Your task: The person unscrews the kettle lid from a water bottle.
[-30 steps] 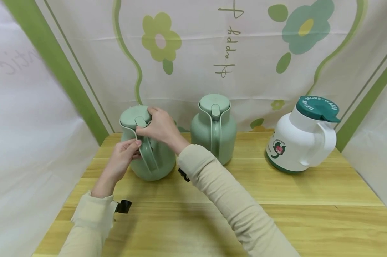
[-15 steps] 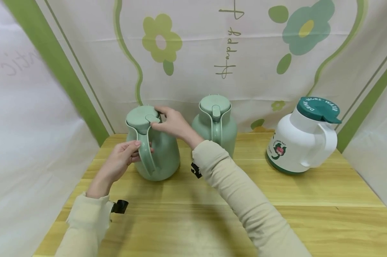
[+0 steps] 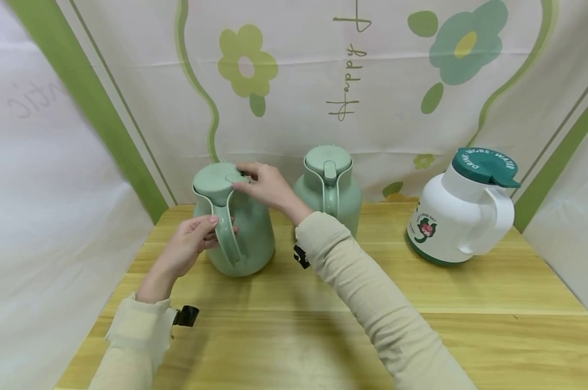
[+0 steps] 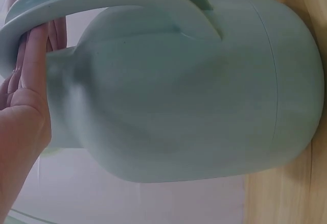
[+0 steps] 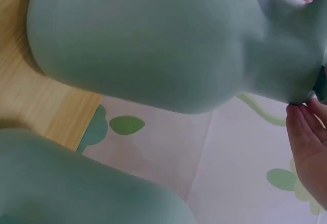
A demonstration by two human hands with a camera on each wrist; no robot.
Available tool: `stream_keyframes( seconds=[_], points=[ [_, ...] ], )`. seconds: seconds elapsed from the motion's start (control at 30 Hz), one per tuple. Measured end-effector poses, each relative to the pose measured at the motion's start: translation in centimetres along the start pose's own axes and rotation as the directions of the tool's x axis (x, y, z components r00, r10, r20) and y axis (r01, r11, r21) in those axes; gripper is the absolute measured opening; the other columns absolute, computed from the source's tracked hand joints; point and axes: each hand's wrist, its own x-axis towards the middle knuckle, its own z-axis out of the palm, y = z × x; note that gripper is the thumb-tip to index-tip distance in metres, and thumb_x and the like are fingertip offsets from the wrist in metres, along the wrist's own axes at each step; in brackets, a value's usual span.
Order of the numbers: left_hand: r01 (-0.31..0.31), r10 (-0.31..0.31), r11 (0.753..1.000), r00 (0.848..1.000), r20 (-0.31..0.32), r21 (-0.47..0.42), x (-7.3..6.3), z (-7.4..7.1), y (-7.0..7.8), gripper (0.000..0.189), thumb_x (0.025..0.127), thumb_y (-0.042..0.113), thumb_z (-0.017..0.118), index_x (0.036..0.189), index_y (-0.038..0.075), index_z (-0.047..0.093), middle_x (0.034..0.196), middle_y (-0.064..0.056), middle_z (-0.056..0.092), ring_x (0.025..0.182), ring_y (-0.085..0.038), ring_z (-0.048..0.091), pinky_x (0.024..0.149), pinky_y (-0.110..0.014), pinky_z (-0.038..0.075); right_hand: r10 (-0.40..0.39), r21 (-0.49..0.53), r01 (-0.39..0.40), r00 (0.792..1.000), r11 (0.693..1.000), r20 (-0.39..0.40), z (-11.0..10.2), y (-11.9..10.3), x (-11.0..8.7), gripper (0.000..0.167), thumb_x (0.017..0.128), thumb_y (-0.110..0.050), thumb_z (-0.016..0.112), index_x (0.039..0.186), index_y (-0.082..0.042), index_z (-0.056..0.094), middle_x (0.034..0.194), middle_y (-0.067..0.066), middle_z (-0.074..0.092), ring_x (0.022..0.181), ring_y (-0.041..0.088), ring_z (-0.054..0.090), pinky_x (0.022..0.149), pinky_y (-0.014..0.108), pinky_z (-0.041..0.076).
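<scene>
At the left of the table stands a pale green thermos jug (image 3: 254, 233), upright, with a round lid (image 3: 213, 180). My left hand (image 3: 188, 238) holds its handle (image 3: 227, 241), thumb on the near side and fingers passing through the loop, as the left wrist view of the hand (image 4: 30, 91) confirms. My right hand (image 3: 269, 187) grips the lid at its right edge, thumb by the oval button (image 3: 234, 177), which points right, away from the handle line. In the right wrist view, fingertips of the right hand (image 5: 309, 152) touch the rim of the jug's neck (image 5: 286, 45).
A second green thermos jug (image 3: 349, 208) stands close on the right, partly behind my right forearm. Farther right is a white jug (image 3: 445, 222) with a dark green lid (image 3: 484, 165). A flowered cloth (image 3: 294, 108) hangs behind the wooden table (image 3: 254, 346).
The left jug has shifted slightly right, its handle still in my left hand. Its lid has turned counterclockwise with my right hand, the button swinging from near the handle toward the right.
</scene>
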Motion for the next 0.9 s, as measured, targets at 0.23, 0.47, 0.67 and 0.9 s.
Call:
stream_keyframes(
  seconds=[0.23, 0.47, 0.67, 0.9],
  points=[
    [0.004, -0.004, 1.0, 1.0, -0.001, -0.008, 0.0, 0.0, 0.0, 0.029, 0.104, 0.026, 0.04, 0.108, 0.014, 0.066, 0.099, 0.011, 0.072, 0.096, -0.004, 0.067, 0.084, -0.02, 0.055, 0.028, -0.045, -0.028, 1.0, 0.999, -0.013, 0.4, -0.1, 0.7, 0.039, 0.1, -0.016, 0.05, 0.138, -0.01, 0.051, 0.143, 0.008, 0.051, 0.132, 0.022, 0.049, 0.108, 0.034, 0.042],
    [0.019, -0.019, 1.0, 1.0, -0.004, -0.003, 0.0, 0.1, -0.1, 0.029, 0.104, 0.028, 0.04, 0.109, 0.015, 0.066, 0.099, 0.013, 0.071, 0.097, -0.002, 0.066, 0.084, -0.019, 0.054, 0.015, -0.15, -0.043, 0.983, 0.988, -0.184, 1.7, -1.6, 0.0, 0.036, 0.1, -0.023, 0.05, 0.132, -0.009, 0.057, 0.141, 0.01, 0.05, 0.132, 0.027, 0.045, 0.108, 0.037, 0.042],
    [-0.017, 0.018, 1.0, 1.0, 0.015, -0.013, -0.1, 0.0, -0.3, 0.029, 0.105, 0.026, 0.037, 0.106, 0.017, 0.065, 0.099, 0.012, 0.072, 0.095, -0.002, 0.067, 0.083, -0.018, 0.054, -0.012, -0.456, -0.08, 0.981, 0.886, -0.196, 2.8, -2.9, -0.7, 0.068, 0.086, -0.063, 0.057, 0.132, -0.013, 0.057, 0.137, 0.004, 0.051, 0.125, 0.025, 0.044, 0.102, 0.034, 0.042],
    [-0.041, 0.042, 0.998, 0.998, 0.04, -0.04, -0.1, 0.0, -0.3, 0.03, 0.105, 0.025, 0.036, 0.108, 0.017, 0.065, 0.1, 0.011, 0.072, 0.095, -0.002, 0.067, 0.083, -0.018, 0.055, 0.053, -0.438, -0.13, 0.982, 0.89, -0.182, 2.8, -3.4, -0.7, 0.073, 0.08, -0.062, 0.064, 0.134, -0.013, 0.054, 0.138, 0.004, 0.051, 0.124, 0.022, 0.044, 0.098, 0.031, 0.047]
  ],
)
